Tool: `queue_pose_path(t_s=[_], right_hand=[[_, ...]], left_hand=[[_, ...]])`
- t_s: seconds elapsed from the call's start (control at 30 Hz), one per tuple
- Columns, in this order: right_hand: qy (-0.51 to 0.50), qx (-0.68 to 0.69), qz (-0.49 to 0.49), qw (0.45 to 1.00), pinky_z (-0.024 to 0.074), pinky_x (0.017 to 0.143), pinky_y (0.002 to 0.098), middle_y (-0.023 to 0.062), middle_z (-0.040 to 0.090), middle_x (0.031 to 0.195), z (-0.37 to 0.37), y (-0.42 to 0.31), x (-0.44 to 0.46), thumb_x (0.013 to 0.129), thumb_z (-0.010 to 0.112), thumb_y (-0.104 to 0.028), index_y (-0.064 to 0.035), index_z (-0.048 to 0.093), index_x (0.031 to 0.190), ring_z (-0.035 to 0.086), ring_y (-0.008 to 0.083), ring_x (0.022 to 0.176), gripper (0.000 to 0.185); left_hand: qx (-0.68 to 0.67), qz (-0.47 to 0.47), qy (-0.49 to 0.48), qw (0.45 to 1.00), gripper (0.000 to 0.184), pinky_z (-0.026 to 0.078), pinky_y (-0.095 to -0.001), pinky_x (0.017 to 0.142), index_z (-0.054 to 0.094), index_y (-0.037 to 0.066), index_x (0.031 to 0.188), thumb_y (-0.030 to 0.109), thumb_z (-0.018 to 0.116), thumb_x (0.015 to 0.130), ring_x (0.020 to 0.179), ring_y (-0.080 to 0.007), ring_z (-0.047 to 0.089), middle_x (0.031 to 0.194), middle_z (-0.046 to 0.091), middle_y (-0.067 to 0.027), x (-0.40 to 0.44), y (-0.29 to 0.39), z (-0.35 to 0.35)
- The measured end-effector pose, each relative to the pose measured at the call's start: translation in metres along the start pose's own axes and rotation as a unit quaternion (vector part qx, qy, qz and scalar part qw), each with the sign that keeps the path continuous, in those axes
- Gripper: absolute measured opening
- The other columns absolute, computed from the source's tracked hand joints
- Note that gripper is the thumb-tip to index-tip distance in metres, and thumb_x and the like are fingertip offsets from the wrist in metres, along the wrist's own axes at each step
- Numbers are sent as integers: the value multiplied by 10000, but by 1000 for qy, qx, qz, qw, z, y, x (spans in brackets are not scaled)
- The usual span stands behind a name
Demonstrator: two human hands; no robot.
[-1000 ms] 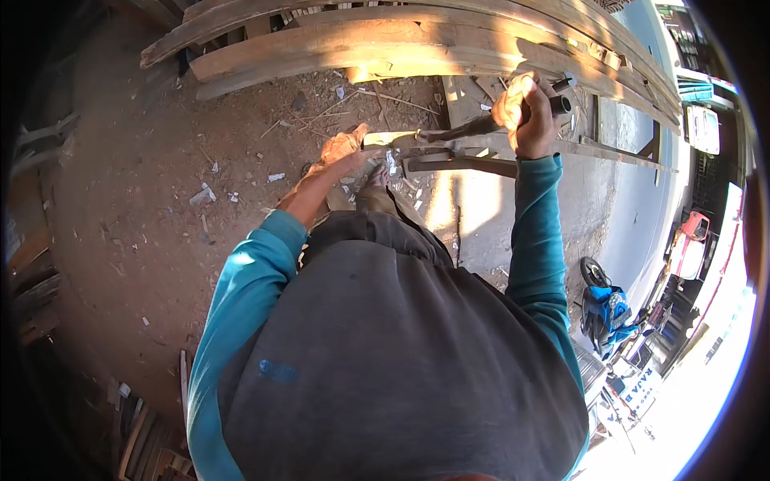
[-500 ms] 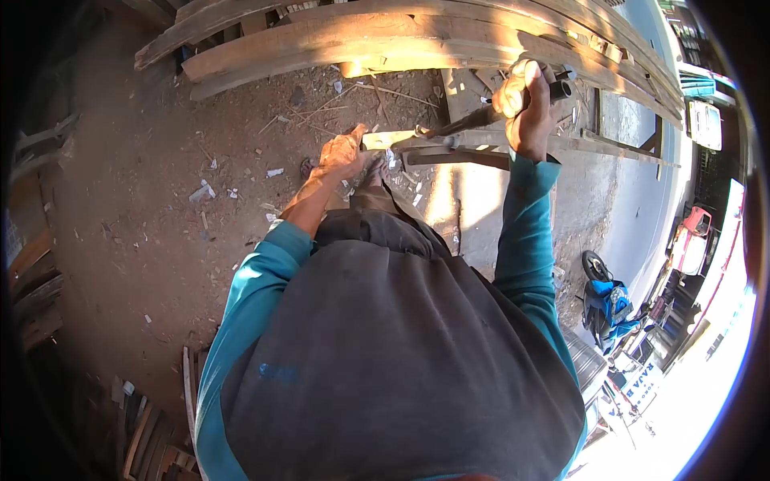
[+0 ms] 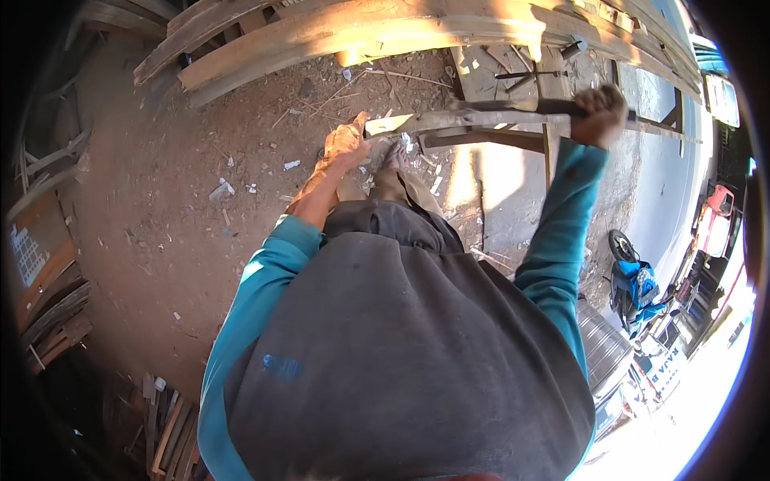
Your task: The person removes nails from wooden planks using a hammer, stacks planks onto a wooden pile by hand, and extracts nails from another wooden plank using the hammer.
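My left hand (image 3: 345, 143) is closed on the near-left end of a narrow wooden piece (image 3: 391, 124), whose end catches the light. Further right, my right hand (image 3: 600, 116) is wrapped round the dark handle of a long tool (image 3: 553, 107). Motion blurs this hand and the tool, which stretches left along the wood's upper edge; its exact kind is unclear. Beyond it, a thin dark tool (image 3: 520, 76) lies across some boards, near a small grey cylinder (image 3: 573, 50).
Long stacked beams (image 3: 353, 36) cross the top. Scraps litter the dirt floor (image 3: 160, 184), and my feet are below the wooden piece. More timber (image 3: 172, 437) lies at lower left. A blue motorbike (image 3: 638, 284) stands at the right beside a road.
My right hand has moved right with the dark tool, which now lines up along the wood. The view has shifted a little. My left hand keeps its hold on the wood's end.
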State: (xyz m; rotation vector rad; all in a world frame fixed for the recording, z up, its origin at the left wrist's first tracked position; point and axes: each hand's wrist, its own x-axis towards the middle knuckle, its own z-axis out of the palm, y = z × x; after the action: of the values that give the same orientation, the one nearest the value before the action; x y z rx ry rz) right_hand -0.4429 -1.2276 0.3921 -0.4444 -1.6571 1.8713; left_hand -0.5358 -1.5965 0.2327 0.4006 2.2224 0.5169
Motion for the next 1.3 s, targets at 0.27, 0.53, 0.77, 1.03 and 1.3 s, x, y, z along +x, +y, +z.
queue_pose_path(t_s=[0.27, 0.53, 0.77, 1.03, 1.3], right_hand=[[238, 119, -111, 958, 372, 531, 279, -29, 353, 585, -104, -124, -43, 970, 502, -190, -68, 515, 749, 394, 110, 508, 252], [177, -4, -27, 984, 375, 503, 273, 1, 371, 582, 22, -68, -69, 1030, 547, -292, -12, 545, 835, 387, 115, 493, 341], [-44, -95, 12, 994, 377, 466, 219, -26, 555, 658, 156, -47, -38, 986, 656, -214, -41, 590, 820, 477, 36, 534, 249], [-120, -356, -70, 924, 464, 621, 412, 170, 610, 670, 254, -5, -21, 927, 681, -331, 6, 601, 786, 517, 314, 595, 373], [-142, -227, 24, 963, 428, 540, 296, 61, 587, 635, 200, -30, -78, 965, 652, -195, -28, 609, 813, 539, 101, 593, 230]], left_hand=[[-1, 29, 38, 999, 822, 558, -484, 859, 434, 106, 1445, 520, 757, 812, 998, -391, 693, 1094, 702, -221, 8, -10, 15], [-185, 121, 83, 972, 849, 514, -440, 947, 457, 74, 1441, 469, 807, 776, 1178, -369, 620, 1295, 617, -246, 24, -29, 35], [73, 81, 90, 990, 701, 502, -474, 964, 559, 146, 1366, 526, 741, 806, 1146, -364, 639, 1231, 677, -165, 10, 4, 14], [197, 156, 105, 962, 518, 537, -461, 913, 624, 100, 1186, 437, 755, 815, 1058, -371, 680, 1028, 730, -153, 19, 10, 12], [267, 274, 65, 922, 279, 568, -423, 703, 694, 83, 1016, 252, 697, 794, 948, -315, 723, 1000, 726, -163, 29, 1, 5]])
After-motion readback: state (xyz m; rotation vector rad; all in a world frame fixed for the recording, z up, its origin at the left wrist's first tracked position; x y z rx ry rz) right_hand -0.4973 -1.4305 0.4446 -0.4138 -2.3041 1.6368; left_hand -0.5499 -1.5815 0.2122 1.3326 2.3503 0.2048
